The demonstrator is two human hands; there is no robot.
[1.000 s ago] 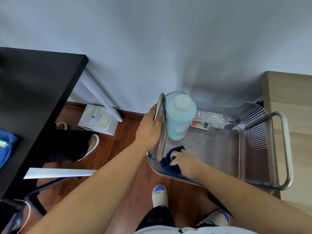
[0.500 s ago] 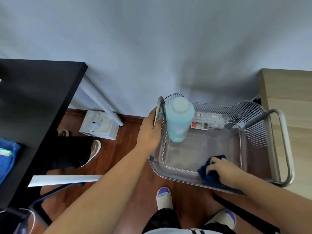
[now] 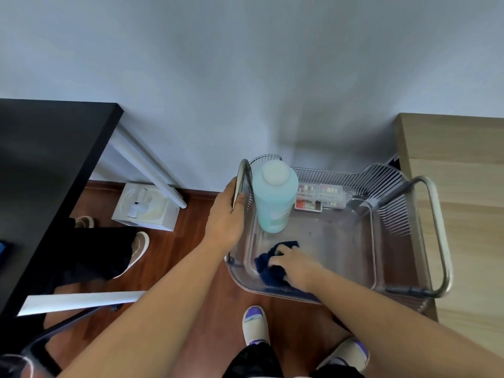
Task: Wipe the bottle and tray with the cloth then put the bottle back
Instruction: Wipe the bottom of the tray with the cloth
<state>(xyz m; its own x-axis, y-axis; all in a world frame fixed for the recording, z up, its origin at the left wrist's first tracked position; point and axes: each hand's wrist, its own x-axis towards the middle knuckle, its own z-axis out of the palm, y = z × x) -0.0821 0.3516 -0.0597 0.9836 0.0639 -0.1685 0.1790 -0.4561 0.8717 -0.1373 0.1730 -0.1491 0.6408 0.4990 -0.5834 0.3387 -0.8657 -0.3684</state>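
Observation:
A clear plastic tray (image 3: 365,268) with ribbed walls sits in a metal cart frame. A pale blue bottle (image 3: 274,197) with a white cap stands upright in the tray's far left corner. My left hand (image 3: 227,214) grips the metal handle (image 3: 241,175) at the tray's left end. My right hand (image 3: 293,264) presses a dark blue cloth (image 3: 268,264) onto the tray floor near the front left corner, its fingers curled over the cloth.
A small box of coloured items (image 3: 319,197) lies at the tray's back wall. A black desk (image 3: 46,165) stands left, a wooden cabinet (image 3: 463,200) right. A white box (image 3: 146,208) and another person's shoe (image 3: 139,246) are on the floor.
My right hand slid the cloth from the tray's front left to the front right, then back to the front left. My left hand stayed on the handle.

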